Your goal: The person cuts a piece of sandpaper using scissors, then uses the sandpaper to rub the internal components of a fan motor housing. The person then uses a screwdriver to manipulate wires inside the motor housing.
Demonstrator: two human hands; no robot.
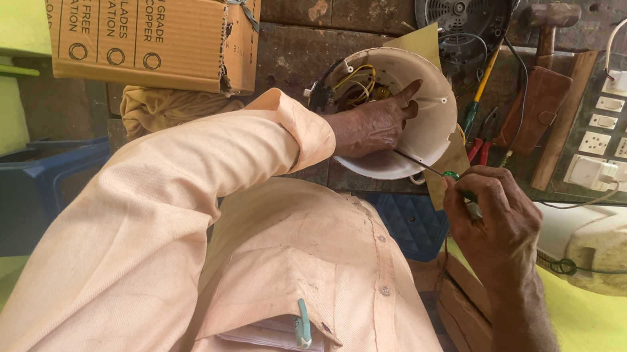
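Cluttered workbench [297,53], left hand [373,123] half-hidden inside white housing [435,111] — right hand [497,224] perhaps gripping screwdriver [424,165]

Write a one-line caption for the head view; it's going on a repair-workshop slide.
Left hand steadies a white round fan housing with exposed wiring while the right hand holds a thin green-handled screwdriver to it.

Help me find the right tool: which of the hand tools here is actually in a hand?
The thin screwdriver with the green handle, pinched in the right hand, tip toward the white fan housing. The red-handled pliers and wooden-handled hammer lie untouched on the bench.
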